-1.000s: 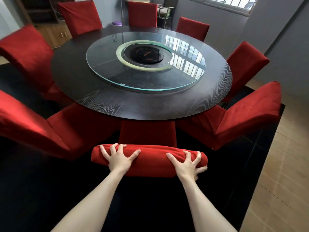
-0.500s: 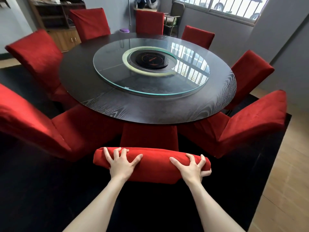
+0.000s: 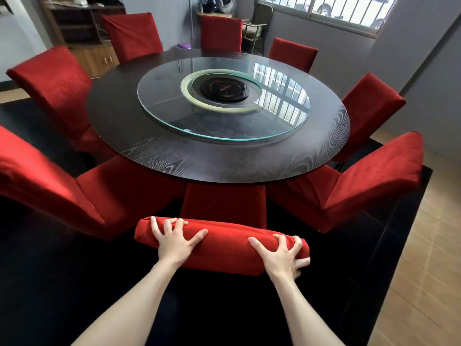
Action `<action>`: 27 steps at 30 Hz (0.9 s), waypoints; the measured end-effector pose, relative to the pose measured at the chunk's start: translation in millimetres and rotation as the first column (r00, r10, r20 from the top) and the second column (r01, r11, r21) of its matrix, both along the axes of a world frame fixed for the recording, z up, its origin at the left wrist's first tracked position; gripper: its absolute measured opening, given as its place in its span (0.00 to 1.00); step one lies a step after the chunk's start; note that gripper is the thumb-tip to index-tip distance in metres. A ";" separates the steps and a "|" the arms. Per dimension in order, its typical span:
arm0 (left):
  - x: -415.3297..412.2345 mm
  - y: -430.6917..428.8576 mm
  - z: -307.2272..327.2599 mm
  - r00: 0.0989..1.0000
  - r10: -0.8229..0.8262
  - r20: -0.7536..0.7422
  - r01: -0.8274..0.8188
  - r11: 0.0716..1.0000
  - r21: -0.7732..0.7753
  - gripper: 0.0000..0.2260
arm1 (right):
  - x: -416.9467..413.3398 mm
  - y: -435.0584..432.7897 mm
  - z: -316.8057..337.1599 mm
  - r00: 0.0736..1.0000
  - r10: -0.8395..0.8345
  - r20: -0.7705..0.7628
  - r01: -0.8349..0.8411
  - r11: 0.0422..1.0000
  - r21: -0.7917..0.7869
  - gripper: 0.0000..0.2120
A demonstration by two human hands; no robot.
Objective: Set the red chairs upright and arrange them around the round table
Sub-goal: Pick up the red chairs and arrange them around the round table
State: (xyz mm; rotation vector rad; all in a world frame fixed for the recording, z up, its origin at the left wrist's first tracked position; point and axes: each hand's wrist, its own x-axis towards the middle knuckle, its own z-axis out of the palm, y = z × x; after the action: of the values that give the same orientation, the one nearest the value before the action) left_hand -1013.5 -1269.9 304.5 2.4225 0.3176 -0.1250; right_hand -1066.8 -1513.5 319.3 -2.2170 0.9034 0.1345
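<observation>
Red chair (image 3: pixel 222 208) faces the table (image 3: pixel 174 158), left hand (image 3: pixel 174 243) and right hand (image 3: pixel 282 258) gripping its crosswise backrest (image 3: pixel 224 243).

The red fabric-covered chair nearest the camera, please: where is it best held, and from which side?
Probably by the rolled top edge of its backrest, from behind: the backrest stands upright towards you, its seat partly under the dark round wooden table. The left hand and right hand grip it so, set apart.
</observation>
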 end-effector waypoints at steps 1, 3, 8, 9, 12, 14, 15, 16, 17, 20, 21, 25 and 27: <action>-0.8 -0.1 -0.6 1.000 0.002 0.001 -0.002 1.000 0.008 0.32 | 0.6 -0.8 -0.1 1.000 0.006 0.005 -0.006 1.000 0.004 0.39; -2.5 -3.2 0.8 1.000 0.007 -0.007 -0.006 1.000 0.022 0.35 | 2.6 -4.3 0.2 1.000 0.010 0.020 -0.010 1.000 0.006 0.39; -5.1 -11.7 8.7 1.000 0.022 -0.011 -0.022 0.999 0.026 0.41 | 7.5 -13.8 -0.7 0.999 0.022 0.030 -0.021 1.000 -0.008 0.39; -6.2 -12.8 9.8 1.000 0.025 -0.018 -0.025 0.999 0.026 0.42 | 8.1 -15.2 -0.8 0.999 0.027 0.033 -0.026 1.000 -0.012 0.39; -11.6 -17.4 10.7 0.999 0.028 -0.037 -0.027 0.999 0.033 0.42 | 8.0 -21.2 -1.4 0.998 0.050 0.035 -0.049 0.998 -0.027 0.38; -17.7 -25.4 9.9 0.998 0.043 -0.038 -0.041 0.998 0.042 0.42 | 8.3 -30.0 -1.8 0.997 0.066 0.034 -0.065 0.997 -0.034 0.38; -20.5 -31.8 8.9 0.998 0.054 -0.037 -0.052 0.998 0.044 0.42 | 9.1 -36.7 -1.4 0.997 0.075 0.036 -0.074 0.997 -0.038 0.38; -23.0 -38.5 7.9 0.997 0.064 -0.035 -0.062 0.997 0.043 0.40 | 10.3 -44.0 -1.5 0.996 0.086 0.038 -0.085 0.996 -0.041 0.38; -25.6 -44.8 7.4 0.997 0.071 -0.033 -0.070 0.997 0.043 0.39 | 10.8 -50.3 -1.9 0.995 0.096 0.035 -0.094 0.995 -0.038 0.38; -29.9 -51.1 6.6 0.997 0.067 -0.029 -0.065 0.996 0.056 0.38 | 11.6 -58.5 -4.7 0.994 0.105 0.025 -0.104 0.994 -0.033 0.38; -30.9 -51.5 5.7 0.998 0.061 -0.027 -0.059 0.997 0.050 0.38 | 11.6 -60.0 -5.1 0.993 0.114 0.028 -0.113 0.993 -0.040 0.38; -33.0 -45.2 7.5 0.998 0.066 -0.010 -0.065 0.997 0.040 0.40 | 13.5 -57.9 -6.6 0.991 0.129 0.030 -0.128 0.991 -0.027 0.38; -32.4 -47.9 7.1 0.997 0.074 -0.004 -0.073 0.996 0.052 0.41 | 14.0 -59.3 -5.3 0.991 0.135 0.023 -0.135 0.991 -0.024 0.38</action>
State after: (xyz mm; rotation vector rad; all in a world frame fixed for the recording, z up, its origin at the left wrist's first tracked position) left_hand -1045.9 -1317.9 311.5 2.4586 0.4171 -0.0920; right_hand -1052.9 -1572.8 314.0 -2.2956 0.7450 0.1608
